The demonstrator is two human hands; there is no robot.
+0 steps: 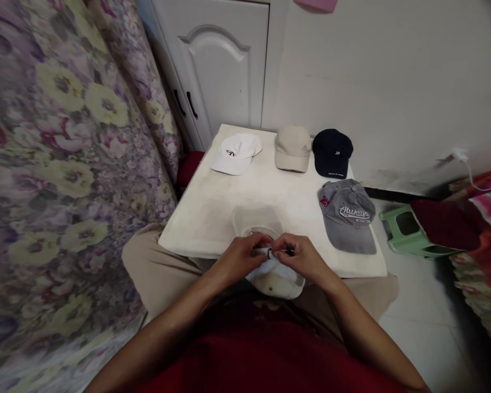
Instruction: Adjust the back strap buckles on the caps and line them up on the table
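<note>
A pale baseball cap (275, 285) lies at the near edge of the table, its brim pointing away from me and its crown hanging toward my lap. Both hands meet at the cap's back strap (264, 251), where a small dark buckle shows between the fingertips. My left hand (245, 252) pinches the strap from the left with thumb and index finger. From the right, my right hand (298, 254) pinches the strap close to the buckle. Part of the cap's opening is hidden behind the fingers.
Along the far side of the table (213, 218) sit a white cap (239, 152), a beige cap (293, 147) and a navy cap (333, 152). A grey cap (348, 218) lies at the right. A floral curtain (73, 164) hangs left; a green stool (407, 232) stands right.
</note>
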